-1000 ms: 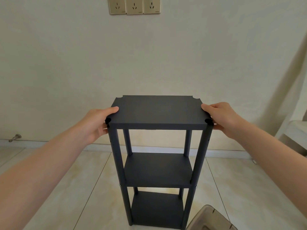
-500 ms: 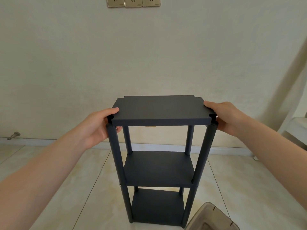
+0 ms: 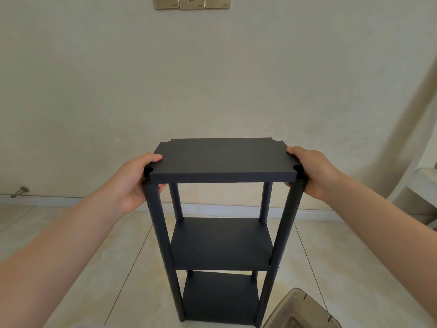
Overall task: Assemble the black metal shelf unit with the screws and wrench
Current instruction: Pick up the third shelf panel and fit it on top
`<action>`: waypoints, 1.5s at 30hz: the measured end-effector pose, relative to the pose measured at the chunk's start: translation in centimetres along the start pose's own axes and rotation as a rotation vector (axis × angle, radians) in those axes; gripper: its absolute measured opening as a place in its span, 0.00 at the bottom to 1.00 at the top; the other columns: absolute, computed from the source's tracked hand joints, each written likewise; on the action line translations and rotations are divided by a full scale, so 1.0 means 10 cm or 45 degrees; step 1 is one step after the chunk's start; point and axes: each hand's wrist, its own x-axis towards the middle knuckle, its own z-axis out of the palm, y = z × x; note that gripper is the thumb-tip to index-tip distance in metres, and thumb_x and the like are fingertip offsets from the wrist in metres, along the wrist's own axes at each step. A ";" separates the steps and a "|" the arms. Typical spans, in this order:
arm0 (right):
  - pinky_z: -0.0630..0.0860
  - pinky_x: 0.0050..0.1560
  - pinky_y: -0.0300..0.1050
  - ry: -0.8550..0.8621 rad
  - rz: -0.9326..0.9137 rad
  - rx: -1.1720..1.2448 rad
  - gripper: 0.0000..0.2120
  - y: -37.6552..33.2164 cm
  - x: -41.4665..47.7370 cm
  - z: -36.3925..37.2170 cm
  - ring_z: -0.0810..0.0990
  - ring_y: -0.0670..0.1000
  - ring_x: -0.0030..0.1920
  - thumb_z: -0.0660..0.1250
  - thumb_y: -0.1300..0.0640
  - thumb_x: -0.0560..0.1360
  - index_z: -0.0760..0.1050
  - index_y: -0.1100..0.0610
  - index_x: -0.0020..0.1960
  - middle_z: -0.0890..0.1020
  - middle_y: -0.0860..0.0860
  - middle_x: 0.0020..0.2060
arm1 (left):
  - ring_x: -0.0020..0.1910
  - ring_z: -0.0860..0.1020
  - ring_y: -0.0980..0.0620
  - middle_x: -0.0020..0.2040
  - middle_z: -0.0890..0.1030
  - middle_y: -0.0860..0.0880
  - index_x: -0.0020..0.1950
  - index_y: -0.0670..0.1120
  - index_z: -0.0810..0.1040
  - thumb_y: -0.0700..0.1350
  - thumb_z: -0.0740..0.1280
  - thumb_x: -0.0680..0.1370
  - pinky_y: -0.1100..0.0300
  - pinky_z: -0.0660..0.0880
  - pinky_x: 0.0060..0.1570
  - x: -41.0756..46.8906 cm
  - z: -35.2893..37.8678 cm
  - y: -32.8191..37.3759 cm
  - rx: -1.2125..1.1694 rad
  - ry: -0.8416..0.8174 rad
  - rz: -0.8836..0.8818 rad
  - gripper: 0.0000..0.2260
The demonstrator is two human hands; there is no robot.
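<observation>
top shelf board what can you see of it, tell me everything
The top shelf board is a flat, matte black rectangle, metal by its look, with a scooped notch at each corner. It lies roughly level over the four posts, above the middle shelf. The left hand grips its left edge and the right hand its right edge, thumbs on top, fingers beneath. Whether it is fastened cannot be told.

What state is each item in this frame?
Top panel: level at the tops of the posts, gripped at both ends.
Middle shelf: mounted, empty.
Bottom shelf: mounted, empty.
Left hand: grips panel's left end.
Right hand: grips panel's right end.
Wall sockets: nothing plugged in.
</observation>
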 end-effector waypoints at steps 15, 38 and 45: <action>0.74 0.26 0.36 -0.175 0.037 0.266 0.07 0.16 -0.11 0.06 0.78 0.46 0.26 0.67 0.51 0.76 0.77 0.54 0.46 0.80 0.47 0.29 | 0.29 0.78 0.53 0.35 0.80 0.52 0.37 0.50 0.87 0.52 0.72 0.75 0.62 0.77 0.30 -0.10 -0.24 -0.09 -0.144 -0.137 0.034 0.10; 0.74 0.24 0.38 -0.066 0.059 0.106 0.05 0.06 -0.15 0.10 0.77 0.47 0.23 0.68 0.57 0.76 0.76 0.58 0.49 0.79 0.48 0.25 | 0.27 0.81 0.55 0.30 0.82 0.51 0.44 0.46 0.80 0.44 0.72 0.76 0.63 0.78 0.28 -0.04 -0.13 -0.01 -0.120 0.068 0.048 0.04; 0.74 0.24 0.38 -0.054 0.016 0.122 0.05 0.09 -0.19 0.12 0.77 0.47 0.23 0.68 0.56 0.76 0.77 0.58 0.48 0.79 0.48 0.25 | 0.25 0.79 0.57 0.28 0.80 0.52 0.42 0.46 0.79 0.43 0.71 0.77 0.65 0.77 0.27 -0.10 -0.12 0.02 -0.085 0.089 0.067 0.04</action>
